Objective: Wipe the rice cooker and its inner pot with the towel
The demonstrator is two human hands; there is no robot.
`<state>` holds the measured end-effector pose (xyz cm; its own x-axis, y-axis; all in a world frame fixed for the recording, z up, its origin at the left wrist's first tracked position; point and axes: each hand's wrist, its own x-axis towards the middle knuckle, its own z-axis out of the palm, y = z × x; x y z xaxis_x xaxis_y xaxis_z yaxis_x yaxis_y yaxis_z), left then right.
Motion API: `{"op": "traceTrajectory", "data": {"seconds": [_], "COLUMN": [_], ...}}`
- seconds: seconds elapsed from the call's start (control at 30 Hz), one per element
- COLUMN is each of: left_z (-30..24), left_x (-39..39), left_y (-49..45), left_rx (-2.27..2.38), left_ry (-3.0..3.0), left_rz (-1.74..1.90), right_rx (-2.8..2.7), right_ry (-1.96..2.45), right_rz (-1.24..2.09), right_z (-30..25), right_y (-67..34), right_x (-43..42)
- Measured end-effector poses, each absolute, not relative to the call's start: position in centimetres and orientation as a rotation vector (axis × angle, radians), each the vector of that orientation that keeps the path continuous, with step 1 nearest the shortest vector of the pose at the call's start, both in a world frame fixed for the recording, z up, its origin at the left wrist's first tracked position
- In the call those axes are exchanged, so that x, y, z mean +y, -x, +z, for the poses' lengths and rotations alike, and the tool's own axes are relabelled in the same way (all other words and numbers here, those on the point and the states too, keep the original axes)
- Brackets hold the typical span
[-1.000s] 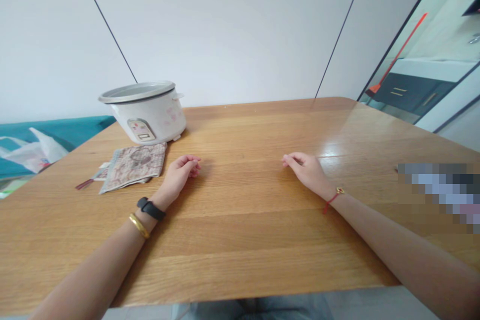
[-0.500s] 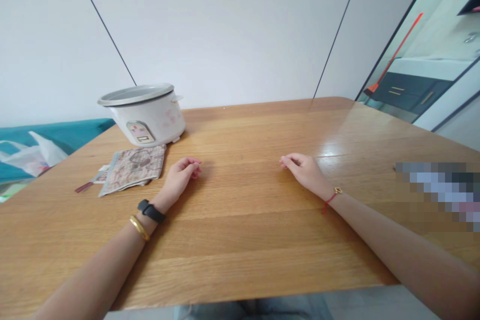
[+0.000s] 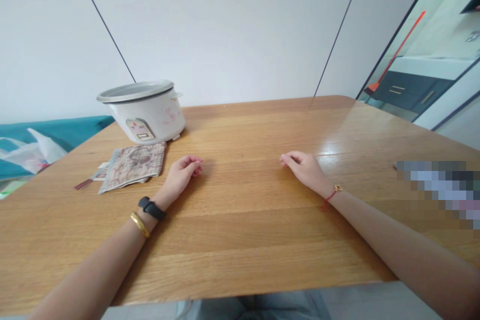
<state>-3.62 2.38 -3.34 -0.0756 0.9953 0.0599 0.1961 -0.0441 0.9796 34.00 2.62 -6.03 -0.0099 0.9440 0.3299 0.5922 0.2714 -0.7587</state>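
Wooden table (image 3: 240, 235) fills most of view. White cooker (image 3: 161, 120) upright at table's far left. Folded patterned cloth (image 3: 135, 165) just in front of cooker. Left hand (image 3: 179, 177) just right of cloth, apart from it; fingers curled, thumb and fingertips together. Right hand (image 3: 306, 169) well apart, same loose curl. Left wrist, 2 pieces: black band (image 3: 152, 208), gold bangle (image 3: 140, 225).
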Motion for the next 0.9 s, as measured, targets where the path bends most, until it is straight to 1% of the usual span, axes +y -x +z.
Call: {"op": "traceTrajectory", "data": {"seconds": [0.9], "left_z": [-3.12], "left_x": [2.26], "left_y": [3.28], "left_rx": [1.389], "left_ry": [-1.371], "left_rz": [1.193], "right_rx": [-1.759], "right_ry": [1.408], "right_rz": [0.524], "right_z": [-6.21], "right_y": [-34.09], "right_x": [2.72]}}
